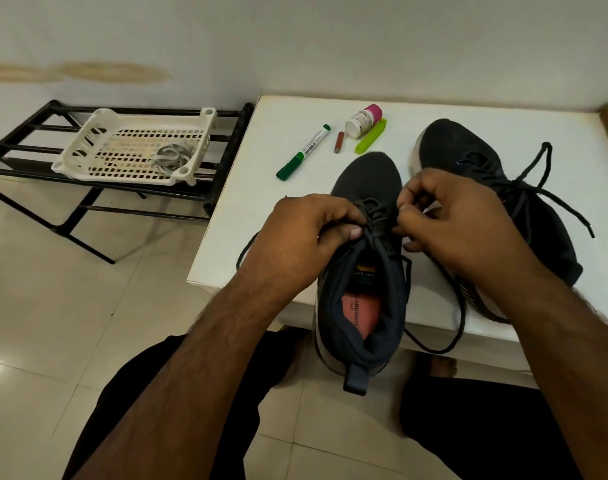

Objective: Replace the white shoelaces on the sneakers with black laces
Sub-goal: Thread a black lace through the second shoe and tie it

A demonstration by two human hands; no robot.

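Black knit sneaker [364,188] sits between both hands, heel overhanging the white table [295,109]. Left hand [302,237] pinches the black lace [382,220] at the eyelets; right hand [458,216] pinches a lace strand there too. Second sneaker [468,150], laced, lies beyond the right hand. White laces [171,155] lie coiled in a perforated plastic tray [88,147], far left.

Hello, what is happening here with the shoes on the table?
A person is lacing a dark sneaker that hangs over the near edge of a white table. The left hand and right hand both pinch its black lace near the top eyelets. A second sneaker beside it already carries a black lace. Pale laces lie in a white basket on a rack to the left.
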